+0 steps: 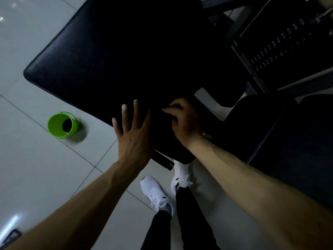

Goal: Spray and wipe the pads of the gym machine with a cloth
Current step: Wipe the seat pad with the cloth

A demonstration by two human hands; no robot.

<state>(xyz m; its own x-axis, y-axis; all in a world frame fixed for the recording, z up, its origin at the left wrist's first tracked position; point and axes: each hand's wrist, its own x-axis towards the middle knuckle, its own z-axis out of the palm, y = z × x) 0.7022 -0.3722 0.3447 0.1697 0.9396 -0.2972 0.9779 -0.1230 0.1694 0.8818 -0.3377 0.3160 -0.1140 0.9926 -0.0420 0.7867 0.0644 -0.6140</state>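
Black pad, grained vinyl with rounded corners, runs diagonally; one corner points left over the glossy tiled floor. Left hand lies flat on its near edge, fingers spread, grip released. Right hand sits just beside it on the pad, fingers curled; cannot tell if it grasps anything. Round green plastic bucket stands on the floor, left.

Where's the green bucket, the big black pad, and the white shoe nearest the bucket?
green bucket (54,124): head view, on its green inside wall.
black pad (117,51): head view, middle of its top surface.
white shoe (152,190): head view, on its upper, between toe and laces.
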